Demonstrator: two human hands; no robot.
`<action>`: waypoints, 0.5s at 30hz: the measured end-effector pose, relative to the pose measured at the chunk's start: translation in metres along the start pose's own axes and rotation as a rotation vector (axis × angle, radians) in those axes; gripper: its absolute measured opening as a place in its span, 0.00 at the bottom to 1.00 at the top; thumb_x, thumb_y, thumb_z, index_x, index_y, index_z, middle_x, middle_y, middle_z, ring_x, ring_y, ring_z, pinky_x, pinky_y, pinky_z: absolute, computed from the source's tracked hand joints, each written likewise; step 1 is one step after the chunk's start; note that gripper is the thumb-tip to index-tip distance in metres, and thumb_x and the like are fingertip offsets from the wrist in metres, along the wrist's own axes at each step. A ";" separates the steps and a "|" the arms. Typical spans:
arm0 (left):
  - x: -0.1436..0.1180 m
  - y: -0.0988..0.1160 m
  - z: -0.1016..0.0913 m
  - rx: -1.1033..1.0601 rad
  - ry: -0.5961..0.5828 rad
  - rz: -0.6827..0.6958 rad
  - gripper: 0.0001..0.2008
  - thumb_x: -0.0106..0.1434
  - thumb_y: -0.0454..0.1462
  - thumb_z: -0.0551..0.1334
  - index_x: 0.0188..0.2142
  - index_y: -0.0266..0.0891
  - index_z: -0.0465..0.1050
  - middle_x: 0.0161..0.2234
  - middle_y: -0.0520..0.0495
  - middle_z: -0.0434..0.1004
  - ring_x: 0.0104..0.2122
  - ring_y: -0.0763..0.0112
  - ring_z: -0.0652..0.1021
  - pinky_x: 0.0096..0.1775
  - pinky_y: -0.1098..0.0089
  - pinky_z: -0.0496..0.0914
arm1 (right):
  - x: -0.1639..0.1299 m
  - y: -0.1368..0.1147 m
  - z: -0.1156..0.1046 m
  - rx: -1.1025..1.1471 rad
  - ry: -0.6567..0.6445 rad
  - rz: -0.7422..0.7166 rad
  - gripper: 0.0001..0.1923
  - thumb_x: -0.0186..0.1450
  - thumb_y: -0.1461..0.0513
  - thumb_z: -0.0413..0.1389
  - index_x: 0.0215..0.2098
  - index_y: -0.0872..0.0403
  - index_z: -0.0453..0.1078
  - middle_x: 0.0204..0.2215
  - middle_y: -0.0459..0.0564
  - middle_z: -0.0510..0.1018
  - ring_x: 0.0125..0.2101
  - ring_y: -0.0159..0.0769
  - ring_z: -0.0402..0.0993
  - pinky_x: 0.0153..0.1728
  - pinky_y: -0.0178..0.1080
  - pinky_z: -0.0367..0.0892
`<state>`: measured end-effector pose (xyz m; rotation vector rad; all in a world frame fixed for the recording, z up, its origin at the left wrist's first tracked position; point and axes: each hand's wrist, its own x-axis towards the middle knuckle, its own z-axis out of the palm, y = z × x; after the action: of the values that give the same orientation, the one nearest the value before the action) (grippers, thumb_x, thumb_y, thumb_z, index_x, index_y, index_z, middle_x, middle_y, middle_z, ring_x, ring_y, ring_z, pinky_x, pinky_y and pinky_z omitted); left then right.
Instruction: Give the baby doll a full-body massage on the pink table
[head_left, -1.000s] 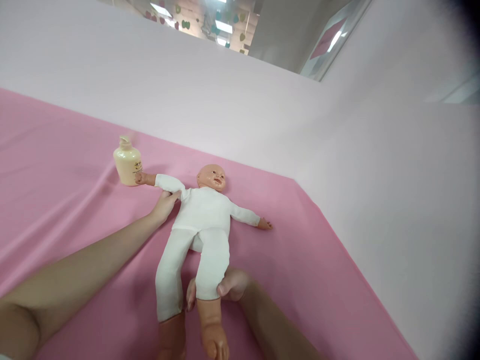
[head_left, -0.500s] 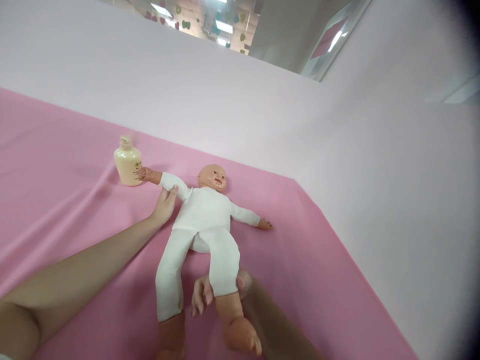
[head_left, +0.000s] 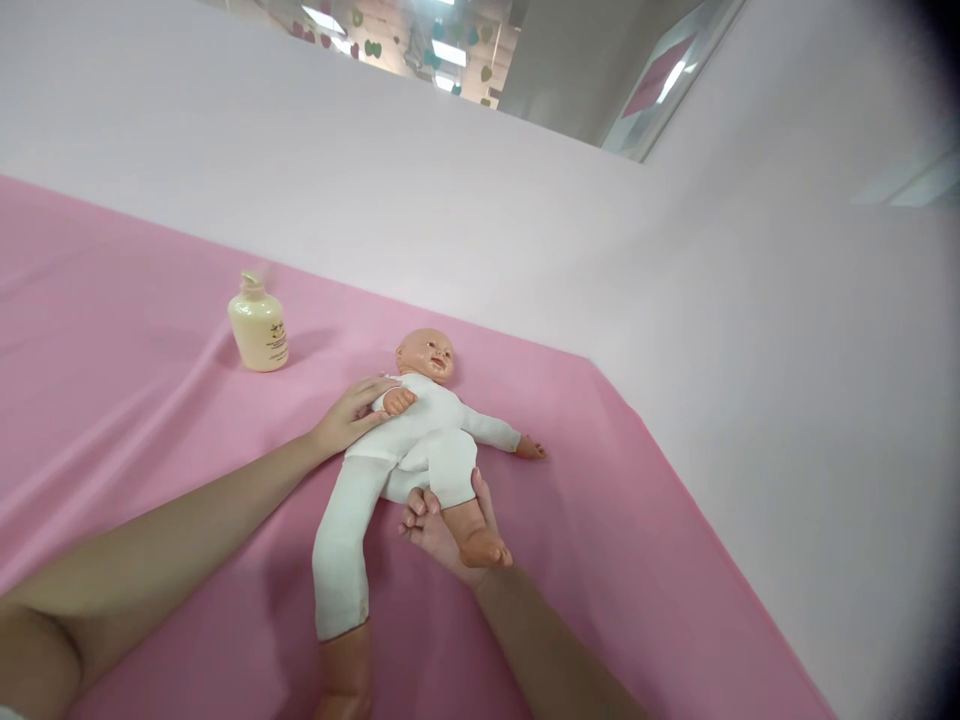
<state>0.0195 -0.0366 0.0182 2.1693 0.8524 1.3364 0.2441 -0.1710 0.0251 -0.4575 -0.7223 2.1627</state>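
Cream bottle's [head_left: 255, 325] lettering [head_left: 279, 335] illegible; left hand [head_left: 356, 413] holds doll's [head_left: 409, 433] arm [head_left: 400, 401], right hand [head_left: 448, 532] grasps leg [head_left: 453, 470].

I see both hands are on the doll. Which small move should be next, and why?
Probably the right hand should ease the bent leg of the doll slightly closer to its folded arm's small hand. The right hand already cups that leg from below, the left hand is on the folded arm, and a gap shows between leg and small hand.
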 end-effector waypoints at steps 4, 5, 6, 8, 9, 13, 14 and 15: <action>0.000 0.002 0.000 -0.006 -0.002 -0.001 0.26 0.65 0.56 0.57 0.54 0.45 0.74 0.56 0.39 0.76 0.58 0.53 0.72 0.64 0.50 0.59 | -0.001 0.001 0.000 -0.017 0.003 0.003 0.38 0.56 0.29 0.47 0.25 0.55 0.68 0.30 0.49 0.66 0.33 0.37 0.64 0.45 0.44 0.61; 0.001 0.001 0.000 -0.008 0.000 0.000 0.27 0.65 0.56 0.56 0.54 0.44 0.75 0.55 0.39 0.76 0.58 0.53 0.72 0.64 0.50 0.59 | -0.001 0.000 0.000 -0.024 -0.002 0.004 0.38 0.56 0.29 0.46 0.25 0.55 0.68 0.31 0.49 0.66 0.33 0.37 0.63 0.45 0.44 0.61; 0.001 0.001 0.001 -0.011 0.003 0.003 0.27 0.65 0.57 0.56 0.54 0.44 0.75 0.55 0.38 0.76 0.57 0.53 0.72 0.63 0.50 0.59 | -0.001 0.000 0.000 -0.031 -0.011 0.007 0.38 0.56 0.29 0.46 0.25 0.55 0.68 0.31 0.49 0.66 0.33 0.37 0.63 0.45 0.44 0.61; 0.001 -0.002 0.002 -0.022 0.016 0.007 0.28 0.65 0.58 0.54 0.52 0.43 0.76 0.53 0.38 0.77 0.56 0.53 0.73 0.62 0.50 0.61 | -0.002 0.000 0.000 -0.037 -0.047 0.025 0.38 0.56 0.29 0.46 0.26 0.54 0.68 0.31 0.49 0.66 0.34 0.38 0.64 0.45 0.45 0.61; 0.001 -0.004 0.002 -0.029 0.028 0.000 0.29 0.65 0.59 0.54 0.51 0.42 0.76 0.53 0.38 0.77 0.56 0.53 0.73 0.62 0.51 0.61 | -0.002 0.000 0.000 -0.038 -0.074 0.037 0.38 0.56 0.29 0.47 0.26 0.55 0.68 0.31 0.49 0.67 0.35 0.38 0.65 0.45 0.45 0.62; -0.001 -0.010 0.004 -0.073 0.103 -0.125 0.32 0.65 0.61 0.50 0.49 0.40 0.76 0.52 0.39 0.77 0.55 0.54 0.74 0.60 0.52 0.63 | -0.002 0.004 -0.004 -0.038 -0.210 0.065 0.38 0.56 0.29 0.47 0.27 0.54 0.68 0.31 0.49 0.67 0.35 0.39 0.68 0.44 0.45 0.64; -0.002 -0.010 0.004 -0.090 0.126 -0.167 0.33 0.65 0.61 0.49 0.50 0.40 0.75 0.52 0.39 0.77 0.54 0.54 0.74 0.60 0.53 0.64 | -0.003 0.006 -0.006 -0.042 -0.233 0.062 0.38 0.56 0.29 0.46 0.27 0.54 0.68 0.30 0.49 0.68 0.35 0.39 0.68 0.44 0.45 0.64; -0.002 -0.010 0.005 -0.112 0.152 -0.206 0.33 0.65 0.62 0.49 0.50 0.39 0.75 0.51 0.39 0.78 0.54 0.54 0.74 0.60 0.53 0.64 | -0.003 0.008 -0.008 -0.049 -0.247 0.059 0.38 0.56 0.28 0.45 0.28 0.54 0.68 0.30 0.49 0.68 0.34 0.39 0.69 0.44 0.46 0.64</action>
<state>0.0200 -0.0312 0.0079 1.8586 1.0040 1.4207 0.2454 -0.1749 0.0140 -0.2406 -0.9092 2.2860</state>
